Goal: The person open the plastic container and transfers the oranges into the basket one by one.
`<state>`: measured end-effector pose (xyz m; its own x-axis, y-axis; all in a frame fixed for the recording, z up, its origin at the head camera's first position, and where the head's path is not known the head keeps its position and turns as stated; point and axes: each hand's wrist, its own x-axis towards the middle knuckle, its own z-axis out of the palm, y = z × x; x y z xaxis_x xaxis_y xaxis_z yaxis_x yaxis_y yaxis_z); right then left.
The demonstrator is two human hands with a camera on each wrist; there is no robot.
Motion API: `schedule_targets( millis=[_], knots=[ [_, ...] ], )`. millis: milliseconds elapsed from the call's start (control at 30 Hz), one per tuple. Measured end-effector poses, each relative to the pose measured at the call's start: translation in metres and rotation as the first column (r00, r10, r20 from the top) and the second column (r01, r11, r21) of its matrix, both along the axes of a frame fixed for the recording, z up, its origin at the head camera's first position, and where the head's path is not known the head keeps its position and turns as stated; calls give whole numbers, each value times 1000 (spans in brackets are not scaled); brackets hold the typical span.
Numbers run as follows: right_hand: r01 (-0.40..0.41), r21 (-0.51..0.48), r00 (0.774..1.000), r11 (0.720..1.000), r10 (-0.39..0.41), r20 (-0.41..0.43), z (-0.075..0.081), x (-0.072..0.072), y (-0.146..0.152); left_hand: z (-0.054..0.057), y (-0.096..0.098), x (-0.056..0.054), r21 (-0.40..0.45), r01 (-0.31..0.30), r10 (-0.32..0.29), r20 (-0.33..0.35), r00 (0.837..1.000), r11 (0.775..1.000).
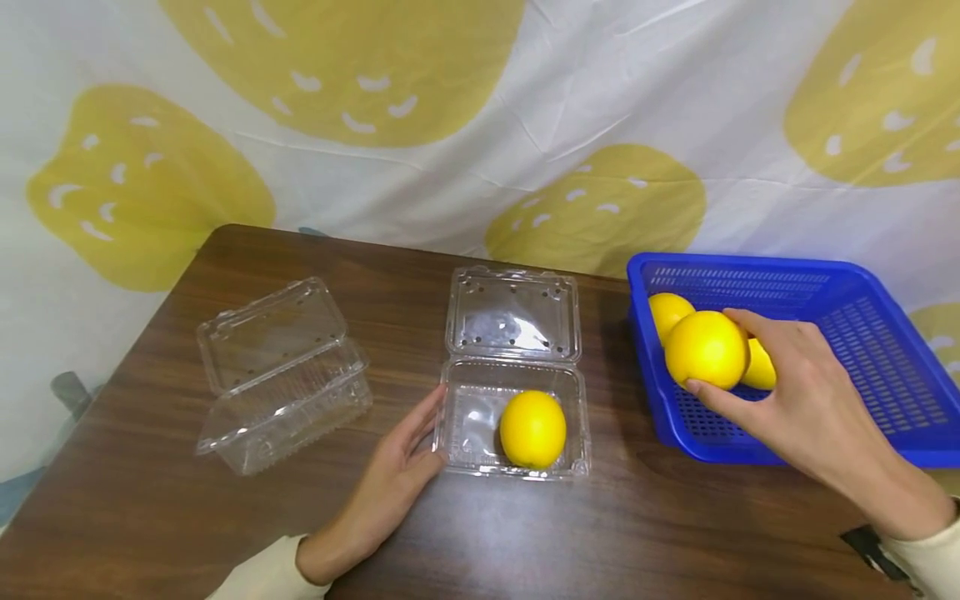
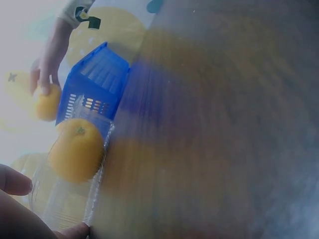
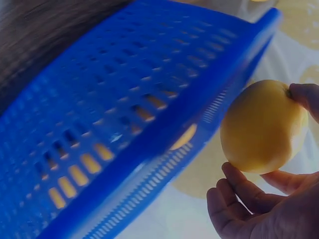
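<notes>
My right hand (image 1: 806, 396) holds an orange (image 1: 707, 350) between thumb and fingers, above the left part of a blue plastic basket (image 1: 862, 350). In the right wrist view this orange (image 3: 264, 127) is raised over the basket's rim. Two more oranges, one at the back left (image 1: 670, 312) and one partly hidden by the hand (image 1: 761, 367), are in the basket. My left hand (image 1: 397, 467) grips the left side of a clear plastic clamshell box (image 1: 472, 417), thumb near its front corner. The box's lid (image 1: 513, 312) lies folded back. One orange (image 1: 532, 429) sits in its right half.
A second clear clamshell box (image 1: 285, 408), its lid raised, stands at the left of the brown wooden table (image 1: 150, 500). Behind the table hangs a white cloth (image 1: 405, 192) with yellow fruit prints.
</notes>
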<state>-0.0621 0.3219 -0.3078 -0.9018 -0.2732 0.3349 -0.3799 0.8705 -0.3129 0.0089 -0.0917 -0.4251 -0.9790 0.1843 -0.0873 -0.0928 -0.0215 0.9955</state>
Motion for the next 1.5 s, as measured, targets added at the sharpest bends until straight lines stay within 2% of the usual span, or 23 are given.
schedule_targets(
  millis=[167, 333, 600, 833, 1133, 1267, 1500],
  knots=[
    [-12, 37, 999, 999, 10, 46, -6, -5, 8, 0, -1, 0, -2, -2, 2, -1, 1000, 1000],
    [-51, 59, 998, 997, 49, 28, -11, -11, 14, 0, -1, 0, -5, -4, 4, -1, 1000, 1000],
    [-76, 125, 996, 989, 71, 45, -13, -15, 20, 0, 0, 0, 5, 0, 0, -2, 1000, 1000],
    [-118, 230, 992, 966, 104, 70, -12, -20, 24, 2, 0, 1, 8, 0, 0, -20, 1000, 1000],
    [-162, 318, 984, 934, 127, 129, -10, -28, 24, 3, -1, 0, 16, 2, -2, -17, 1000, 1000],
    [-179, 333, 978, 926, 130, 164, -15, -29, 26, 2, 0, 0, 18, 6, -5, -3, 1000, 1000],
    [-243, 340, 969, 909, 209, 133, -26, -32, 27, 2, 0, 0, 17, 6, -6, -6, 1000, 1000]
  ],
)
